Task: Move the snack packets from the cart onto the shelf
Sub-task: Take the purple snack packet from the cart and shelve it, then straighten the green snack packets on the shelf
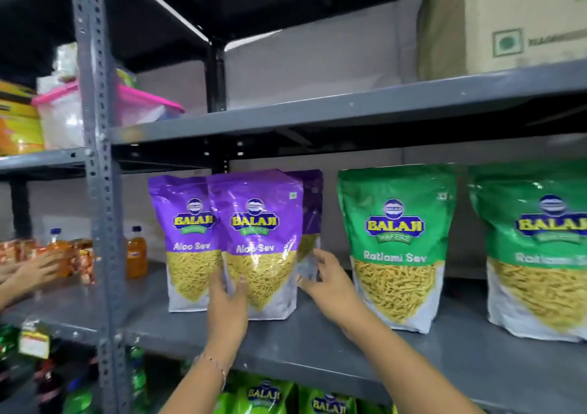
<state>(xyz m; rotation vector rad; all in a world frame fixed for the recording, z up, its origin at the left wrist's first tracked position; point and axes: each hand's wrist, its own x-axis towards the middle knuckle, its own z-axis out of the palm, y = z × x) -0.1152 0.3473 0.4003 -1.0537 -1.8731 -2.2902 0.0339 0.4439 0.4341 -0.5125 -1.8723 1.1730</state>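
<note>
Three purple Aloo Sev packets stand upright on the grey metal shelf (317, 347). The front packet (263, 242) overlaps a left one (181, 232) and a rear one (311, 210). My left hand (227, 302) grips the front packet at its lower left edge. My right hand (327, 283) pinches the lower right corner of the rear packet between thumb and fingers. The cart is out of view.
Two green Ratlami Sev packets (394, 248) (540, 254) stand to the right. A cardboard box (508, 19) and a pink-lidded container (63, 111) sit on the shelf above. Orange drink bottles (136, 254) and another person's hands (31, 270) are at the left. More green packets (263, 394) lie below.
</note>
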